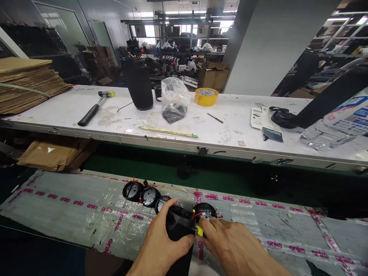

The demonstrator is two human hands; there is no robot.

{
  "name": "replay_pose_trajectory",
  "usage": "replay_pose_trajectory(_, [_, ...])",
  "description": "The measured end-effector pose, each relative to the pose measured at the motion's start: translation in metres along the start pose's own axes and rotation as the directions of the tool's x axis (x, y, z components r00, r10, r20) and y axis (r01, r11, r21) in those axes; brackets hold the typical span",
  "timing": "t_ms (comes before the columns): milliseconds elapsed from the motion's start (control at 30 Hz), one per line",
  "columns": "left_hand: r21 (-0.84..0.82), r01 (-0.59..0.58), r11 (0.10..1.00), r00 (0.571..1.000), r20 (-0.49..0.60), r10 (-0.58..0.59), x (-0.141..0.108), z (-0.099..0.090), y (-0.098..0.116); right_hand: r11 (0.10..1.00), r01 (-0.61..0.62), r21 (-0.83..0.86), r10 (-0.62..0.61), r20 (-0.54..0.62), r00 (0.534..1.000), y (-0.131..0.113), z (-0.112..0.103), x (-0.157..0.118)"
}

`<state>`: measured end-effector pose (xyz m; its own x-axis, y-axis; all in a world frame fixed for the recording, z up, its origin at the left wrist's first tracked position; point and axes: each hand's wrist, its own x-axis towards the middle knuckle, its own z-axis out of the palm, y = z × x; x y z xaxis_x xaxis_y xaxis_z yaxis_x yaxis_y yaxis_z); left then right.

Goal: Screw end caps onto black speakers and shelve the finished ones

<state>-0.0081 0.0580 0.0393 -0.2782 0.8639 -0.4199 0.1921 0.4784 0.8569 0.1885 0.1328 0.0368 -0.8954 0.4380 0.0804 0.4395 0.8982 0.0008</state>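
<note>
My left hand [161, 239] is wrapped round a black cylindrical housing [179, 224], its open end tilted up towards me. Red wires with small connectors [197, 214] stick out at the right side of its rim. My right hand [230, 239] has its fingers pinched at that same side, on a small yellow piece [199, 230] that partly shows beside the rim. Its exact kind is hidden by the fingers. Just behind my right fingertips lies a round black part [204, 209] with thin wires. Several similar round black discs [149, 196] lie in a row left of the housing.
A grey, tape-covered work surface [69, 214] lies in front of me. On the white shelf [120, 122] above stand a hammer [94, 109], another black cylinder [138, 82], a plastic bag [174, 101], yellow tape [206, 97] and a clear bottle [330, 128]. Stacked cardboard [28, 84] is at left.
</note>
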Motion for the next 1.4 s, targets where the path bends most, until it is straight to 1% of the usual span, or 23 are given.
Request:
replay_pose_trajectory(167, [0.044, -0.004, 0.999, 1.000, -0.024, 0.005, 0.001, 0.002, -0.005, 1.000, 0.005, 0.007, -0.005, 0.044, 0.999, -0.001, -0.001, 0.002])
replay_pose_trajectory(300, [0.025, -0.005, 1.000, 1.000, -0.029, 0.005, -0.001, 0.002, -0.002, 1.000, 0.019, -0.002, -0.018, 0.092, 0.996, -0.001, -0.005, 0.004])
replay_pose_trajectory(333, [0.006, -0.009, 1.000, 0.999, -0.037, 0.009, -0.002, 0.001, 0.000, 0.999, 0.004, 0.038, -0.007, 0.093, 0.996, -0.001, -0.006, 0.004])
replay_pose_trajectory(400, [-0.063, -0.038, 0.997, 0.999, -0.028, 0.036, -0.005, -0.002, 0.005, 0.976, -0.057, 0.212, 0.041, 0.076, 0.996, 0.000, -0.010, 0.005])
replay_pose_trajectory(467, [-0.136, -0.060, 0.989, 0.998, 0.001, 0.061, -0.007, -0.005, 0.011, 0.902, -0.128, 0.412, 0.115, 0.058, 0.992, 0.000, -0.011, 0.005])
replay_pose_trajectory(500, [-0.158, -0.061, 0.986, 0.998, 0.012, 0.063, -0.007, -0.006, 0.013, 0.866, -0.161, 0.474, 0.149, 0.063, 0.987, 0.001, -0.010, 0.005])
replay_pose_trajectory(533, [-0.165, -0.057, 0.985, 0.998, 0.015, 0.060, -0.008, -0.007, 0.015, 0.845, -0.185, 0.501, 0.171, 0.075, 0.982, 0.001, -0.010, 0.005])
replay_pose_trajectory(600, [-0.148, -0.040, 0.988, 0.999, -0.003, 0.040, -0.009, -0.007, 0.018, 0.856, -0.200, 0.478, 0.177, 0.094, 0.980, 0.001, -0.008, 0.005])
replay_pose_trajectory(733, [-0.109, -0.031, 0.994, 0.999, -0.024, 0.029, -0.008, -0.006, 0.017, 0.923, -0.136, 0.361, 0.117, 0.074, 0.990, 0.000, -0.009, 0.007])
replay_pose_trajectory(833, [-0.094, -0.019, 0.995, 1.000, -0.020, 0.017, -0.006, -0.005, 0.012, 0.943, -0.112, 0.313, 0.094, 0.070, 0.993, 0.001, -0.013, 0.009])
replay_pose_trajectory(967, [-0.086, -0.015, 0.996, 1.000, -0.017, 0.013, -0.004, -0.006, 0.005, 0.952, -0.071, 0.296, 0.058, 0.053, 0.997, 0.003, -0.014, 0.010])
replay_pose_trajectory(1100, [-0.084, -0.006, 0.996, 1.000, -0.003, 0.006, -0.003, -0.007, 0.005, 0.951, -0.040, 0.307, 0.035, 0.024, 0.999, 0.007, -0.013, 0.011])
replay_pose_trajectory(1267, [-0.057, 0.044, 0.997, 0.998, 0.058, -0.040, -0.003, -0.010, 0.006, 0.961, -0.016, 0.274, 0.026, -0.034, 0.999, 0.008, -0.007, 0.010])
replay_pose_trajectory(1400, [-0.036, 0.050, 0.998, 0.998, 0.043, -0.049, -0.004, -0.010, 0.006, 0.970, -0.032, 0.242, 0.033, -0.001, 0.999, 0.007, -0.008, 0.010])
